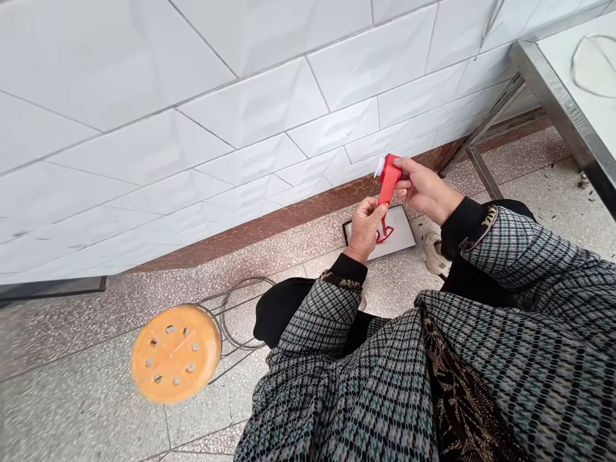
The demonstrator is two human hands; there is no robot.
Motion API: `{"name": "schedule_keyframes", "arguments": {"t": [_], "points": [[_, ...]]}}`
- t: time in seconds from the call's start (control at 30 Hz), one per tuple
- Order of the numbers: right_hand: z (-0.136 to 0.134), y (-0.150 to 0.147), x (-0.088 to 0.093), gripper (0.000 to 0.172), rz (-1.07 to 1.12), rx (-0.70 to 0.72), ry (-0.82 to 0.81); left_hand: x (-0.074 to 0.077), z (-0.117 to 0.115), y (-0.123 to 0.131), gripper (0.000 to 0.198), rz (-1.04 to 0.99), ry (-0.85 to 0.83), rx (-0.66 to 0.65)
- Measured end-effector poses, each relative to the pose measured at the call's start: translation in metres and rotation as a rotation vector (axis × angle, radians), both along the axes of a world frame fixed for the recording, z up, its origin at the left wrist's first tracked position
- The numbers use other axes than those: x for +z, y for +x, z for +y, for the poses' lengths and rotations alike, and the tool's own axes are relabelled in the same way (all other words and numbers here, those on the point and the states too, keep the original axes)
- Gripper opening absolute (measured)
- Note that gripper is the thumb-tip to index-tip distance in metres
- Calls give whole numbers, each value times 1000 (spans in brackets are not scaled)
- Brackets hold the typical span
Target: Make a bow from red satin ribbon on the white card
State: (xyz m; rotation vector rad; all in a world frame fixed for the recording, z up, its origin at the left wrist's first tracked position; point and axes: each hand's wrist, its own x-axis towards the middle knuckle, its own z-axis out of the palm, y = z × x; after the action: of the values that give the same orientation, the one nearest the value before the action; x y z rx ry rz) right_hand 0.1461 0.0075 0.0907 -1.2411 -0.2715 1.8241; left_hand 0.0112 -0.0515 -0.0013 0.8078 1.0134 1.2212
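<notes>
Both my hands are held out in front of me, close to the wall. My right hand (419, 186) grips a small red roll (387, 168) with a white round end on its left side. From the roll a flat red strip (389, 187) runs down to my left hand (366, 223), whose thumb and fingers pinch its lower end. Below the hands, a white board (400, 232) with a dark rim lies on the floor; a red looped mark or strand shows on it, partly hidden by my left hand.
An orange round stool (176, 353) with wire legs stands on the speckled floor (231, 398) to the left. White tiled wall (202, 147) rises ahead. At the right is a metal-framed table (558, 83) with a thin wire loop on top. A shoe (436, 254) shows beside the board.
</notes>
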Motion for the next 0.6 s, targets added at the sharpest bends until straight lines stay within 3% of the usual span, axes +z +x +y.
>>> {"name": "schedule_keyframes", "arguments": {"t": [0.13,0.3,0.4,0.6], "points": [[0,2,2,15,13,42,0,2,1,-1,41,-85,79,1],[0,5,0,8,34,66,-19,3,3,1,39,-250,-1,-32],[1,6,2,7,54,86,-50,-3,5,-3,39,-149,-37,-59],[-3,6,12,12,112,155,-124,-17,13,-13,43,-15,102,-33]]}}
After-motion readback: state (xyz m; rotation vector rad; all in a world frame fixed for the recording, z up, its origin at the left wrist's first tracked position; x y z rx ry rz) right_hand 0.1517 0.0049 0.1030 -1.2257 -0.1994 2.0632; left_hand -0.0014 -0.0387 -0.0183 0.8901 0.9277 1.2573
